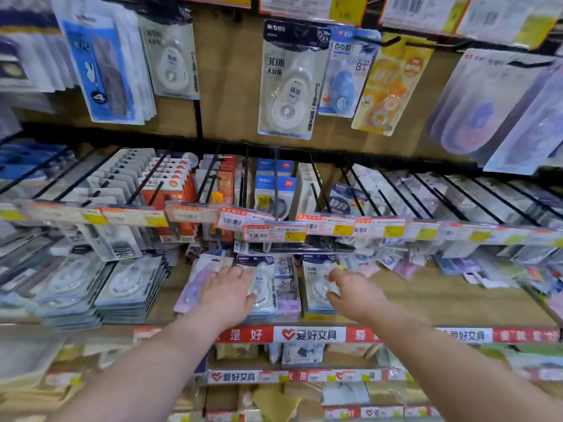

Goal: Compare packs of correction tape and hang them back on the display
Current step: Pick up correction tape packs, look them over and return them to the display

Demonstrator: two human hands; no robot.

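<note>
Tape pack (266, 284) — left hand (227, 292) (atop)

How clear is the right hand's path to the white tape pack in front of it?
Likely yes: the right hand is at the white tape pack, nothing lies between them, and the price tags hang above.

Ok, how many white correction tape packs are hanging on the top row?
2 that show: a left white pack beside the rabbit packs, a middle white pack beside a blue pack. More may hang hidden behind them; the far left is blurred.
</note>
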